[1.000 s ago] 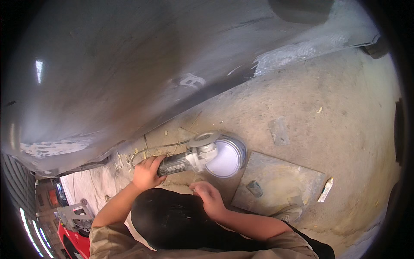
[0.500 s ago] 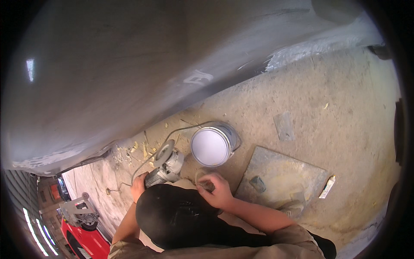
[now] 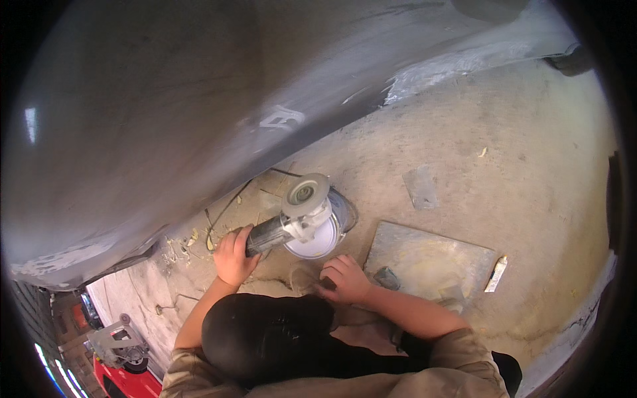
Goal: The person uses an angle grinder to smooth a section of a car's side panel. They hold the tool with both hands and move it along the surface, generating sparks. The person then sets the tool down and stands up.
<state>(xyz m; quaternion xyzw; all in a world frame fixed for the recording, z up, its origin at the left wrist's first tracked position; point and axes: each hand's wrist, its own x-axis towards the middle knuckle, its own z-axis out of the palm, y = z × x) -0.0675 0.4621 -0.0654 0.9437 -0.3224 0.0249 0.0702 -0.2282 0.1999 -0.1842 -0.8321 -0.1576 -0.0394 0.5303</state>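
Note:
My left hand (image 3: 237,257) is wrapped round the dark body of an angle grinder (image 3: 269,233). The tool is raised, its grey disc (image 3: 304,194) facing up in front of a paint bucket (image 3: 313,244) and hiding part of it. My right hand (image 3: 346,280) is curled with its fingers bent, beside my knee. Just left of those fingers is a pale, rounded, see-through-looking thing (image 3: 303,275). Whether the right hand holds it, or something else underneath, I cannot make out.
A grey vehicle panel (image 3: 166,99) with sanded patches fills the upper left. On the floor lie a stained board (image 3: 405,245) with a dark lump (image 3: 387,278), a white tube (image 3: 495,273), a grey sheet (image 3: 421,187) and a cord (image 3: 229,205). A red car (image 3: 126,378) stands lower left.
My left hand has lifted the angle grinder from beside the bucket, up and to the right, so it now overlaps the bucket. My right hand has shifted slightly right, away from the pale rounded thing.

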